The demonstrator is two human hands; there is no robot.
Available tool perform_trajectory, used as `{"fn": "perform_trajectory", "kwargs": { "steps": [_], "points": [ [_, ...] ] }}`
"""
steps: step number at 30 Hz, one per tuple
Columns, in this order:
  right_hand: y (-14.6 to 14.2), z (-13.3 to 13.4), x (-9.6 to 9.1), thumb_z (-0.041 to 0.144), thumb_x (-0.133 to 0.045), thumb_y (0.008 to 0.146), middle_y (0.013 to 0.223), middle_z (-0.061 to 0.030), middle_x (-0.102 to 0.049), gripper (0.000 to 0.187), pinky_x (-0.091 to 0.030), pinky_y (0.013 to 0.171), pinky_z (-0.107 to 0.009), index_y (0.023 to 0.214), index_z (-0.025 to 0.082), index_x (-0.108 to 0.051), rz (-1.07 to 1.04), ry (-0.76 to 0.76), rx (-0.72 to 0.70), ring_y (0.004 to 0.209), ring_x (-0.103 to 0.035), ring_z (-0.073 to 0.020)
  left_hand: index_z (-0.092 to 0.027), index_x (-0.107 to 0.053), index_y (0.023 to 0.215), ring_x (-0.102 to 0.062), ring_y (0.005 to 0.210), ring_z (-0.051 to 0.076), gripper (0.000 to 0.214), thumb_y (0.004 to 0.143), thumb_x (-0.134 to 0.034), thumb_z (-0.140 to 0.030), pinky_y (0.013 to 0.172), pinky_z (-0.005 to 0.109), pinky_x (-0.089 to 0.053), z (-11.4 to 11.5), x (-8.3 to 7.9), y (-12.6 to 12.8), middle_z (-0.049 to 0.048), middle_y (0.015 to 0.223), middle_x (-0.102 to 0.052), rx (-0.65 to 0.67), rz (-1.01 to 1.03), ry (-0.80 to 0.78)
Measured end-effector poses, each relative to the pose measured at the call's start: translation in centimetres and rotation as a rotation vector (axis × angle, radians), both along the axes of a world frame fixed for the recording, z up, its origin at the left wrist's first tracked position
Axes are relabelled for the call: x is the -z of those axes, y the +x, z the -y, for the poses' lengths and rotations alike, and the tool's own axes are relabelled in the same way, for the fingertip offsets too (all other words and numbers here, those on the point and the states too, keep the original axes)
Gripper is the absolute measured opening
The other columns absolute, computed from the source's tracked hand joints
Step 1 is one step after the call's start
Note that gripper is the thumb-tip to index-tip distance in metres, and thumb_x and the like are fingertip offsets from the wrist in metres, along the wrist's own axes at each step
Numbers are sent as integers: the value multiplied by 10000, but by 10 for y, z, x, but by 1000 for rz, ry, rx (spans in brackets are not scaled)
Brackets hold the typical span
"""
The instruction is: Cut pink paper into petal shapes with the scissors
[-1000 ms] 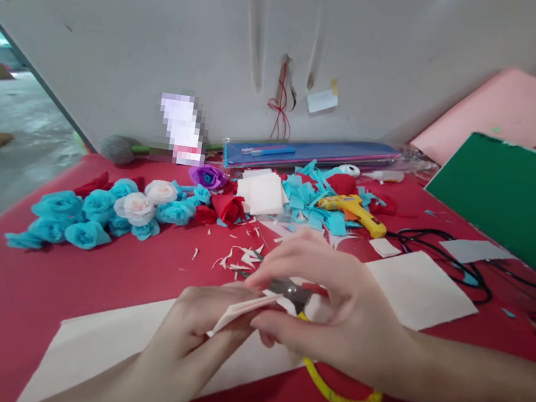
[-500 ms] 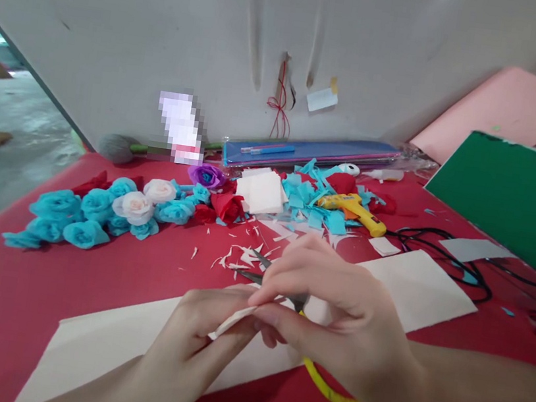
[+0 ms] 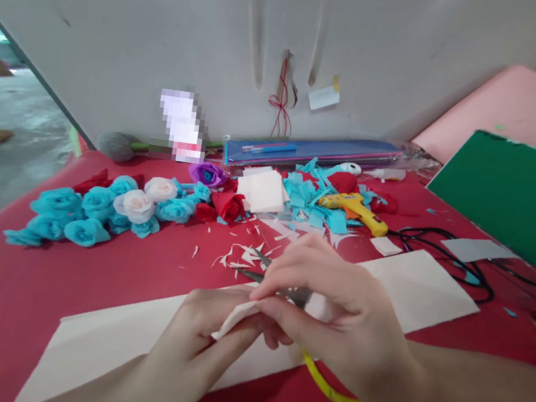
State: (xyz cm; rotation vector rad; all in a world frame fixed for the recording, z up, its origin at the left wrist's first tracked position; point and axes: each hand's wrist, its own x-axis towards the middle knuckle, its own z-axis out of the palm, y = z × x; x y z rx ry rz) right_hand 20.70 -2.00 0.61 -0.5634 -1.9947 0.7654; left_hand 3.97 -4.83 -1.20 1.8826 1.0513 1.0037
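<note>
A small white paper petal is pinched between both hands above the table. My left hand is closed round its lower left part, with the thumb along one side. The fingertips and thumb of my right hand press on its upper right end. Beneath the hands lies a long cream paper sheet. Scissors with a yellow handle rest under my right hand, blades spread towards white paper scraps; part of them is hidden. Something white shows below my right palm.
Blue and white paper roses lie left, beside a purple rose. Behind are stacked white paper squares, blue scraps and a yellow glue gun with a black cord. A green board leans at right.
The petal has turned slightly between my fingers, and more of its flat face shows. Both hands stay in nearly the same place.
</note>
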Motion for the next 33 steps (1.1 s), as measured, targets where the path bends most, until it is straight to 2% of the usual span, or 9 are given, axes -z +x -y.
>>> {"fn": "perform_trajectory", "kwargs": {
  "steps": [9, 15, 19, 22, 25, 27, 29, 31, 33],
  "points": [
    [-1, 0, -1, 117, -527, 835, 766, 28, -645, 75, -389, 808, -273, 809, 159, -583, 14, 11, 6, 725, -521, -82, -272, -707, 744, -499, 513, 141, 271, 781, -505, -95, 485, 213, -369, 1, -1, 1, -12, 605, -619, 21, 21, -39],
    [-1, -2, -2, 108, -533, 827, 734, 26, -625, 86, -390, 770, -257, 785, 154, -592, 20, 26, 51, 719, -518, -85, -263, -671, 731, -486, 488, 99, 252, 764, -531, -56, 480, 177, -360, 1, -4, 4, -55, 621, -629, 26, 33, -45],
    [-2, -4, -4, 102, -539, 823, 712, 17, -617, 123, -369, 777, -254, 731, 143, -609, 97, 4, 74, 695, -500, -78, -253, -671, 729, -504, 508, 90, 229, 775, -536, -73, 510, 156, -384, -3, -6, 5, -67, 605, -619, 23, 39, -71],
    [-3, -9, -7, 110, -529, 832, 678, 15, -624, 138, -368, 790, -250, 721, 128, -610, 140, 0, 70, 678, -505, -73, -247, -697, 732, -545, 548, 96, 257, 824, -495, -119, 588, 160, -421, -7, -5, 5, -51, 625, -646, 31, 48, -139],
    [4, -17, -15, 131, -511, 844, 723, 24, -628, 112, -398, 731, -206, 775, 135, -600, 152, 41, 140, 709, -535, -66, -259, -691, 829, -618, 719, 124, 245, 863, -463, -178, 733, 182, -439, -10, -3, 3, -39, 699, -690, 54, 133, -280],
    [13, -20, -19, 150, -486, 855, 810, 18, -627, 109, -413, 632, -191, 844, 159, -594, 290, 59, 189, 709, -555, -72, -241, -690, 821, -625, 817, 147, 240, 874, -456, -219, 782, 203, -440, -11, -2, 1, -23, 740, -707, 49, 210, -367],
    [25, -20, -16, 182, -490, 847, 830, 4, -618, 99, -409, 548, -206, 871, 185, -585, 572, 58, 215, 690, -564, -103, -199, -701, 758, -616, 876, 173, 277, 875, -457, -258, 801, 229, -443, -14, 0, -1, 8, 775, -715, 37, 261, -432],
    [37, -16, -4, 219, -556, 797, 813, -25, -604, 79, -421, 554, -241, 864, 181, -571, 835, 106, 246, 705, -567, -153, -169, -709, 733, -609, 900, 191, 310, 874, -459, -284, 815, 251, -444, -17, 4, -3, 34, 790, -720, 23, 315, -488],
    [45, -9, 14, 221, -586, 753, 793, -36, -596, 146, -408, 522, -243, 889, 175, -560, 851, 222, 217, 639, -552, -152, -162, -714, 739, -609, 911, 196, 311, 871, -467, -296, 833, 260, -437, -20, 8, -4, 40, 790, -726, 14, 375, -524]
  ]
}}
